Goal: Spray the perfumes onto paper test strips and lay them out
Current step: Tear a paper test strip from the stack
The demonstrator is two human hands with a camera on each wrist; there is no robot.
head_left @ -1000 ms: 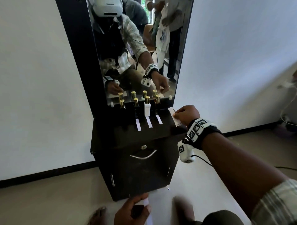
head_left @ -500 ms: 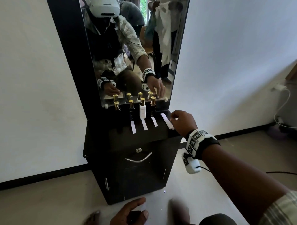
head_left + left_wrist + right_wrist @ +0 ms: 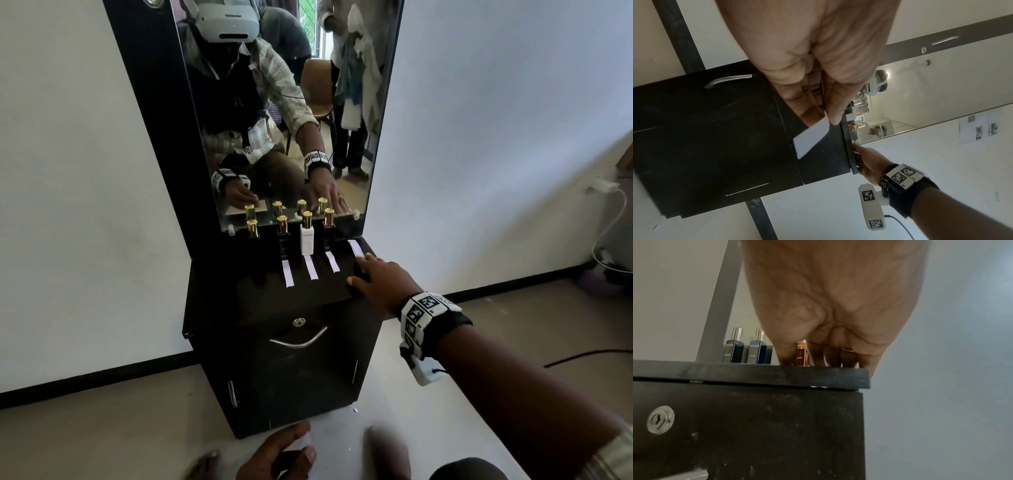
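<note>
Paper, white and narrow: three test strips (image 3: 311, 268) laid flat on the black cabinet top (image 3: 239, 287), one directly in front of the white bottle (image 3: 307, 240) and one to either side of that, each lined up under its own gold-capped bottle, presumably to keep scent matched to source. Fourth strip (image 3: 355, 247) further right of the white bottle, past the amber bottle (image 3: 329, 226), with no bottle behind it. Right hand (image 3: 380, 279) spread flat over that strip's near end, fingers straight and pressing on the wood, gripping nothing; probably smoothing or squaring the strip into the row. Left hand (image 3: 277, 455) low and well in front of the white bottle, down by the floor, thumb and fingers pinching a spare strip (image 3: 810, 138) by one end, most of the paper sticking out free, likely to keep the sprayed part off the skin. Something dark also in that palm in the head view, too blurred to name. Leftmost bottle (image 3: 252, 229), well left of the white bottle, without a strip in front: seemingly the next to be sprayed.
</note>
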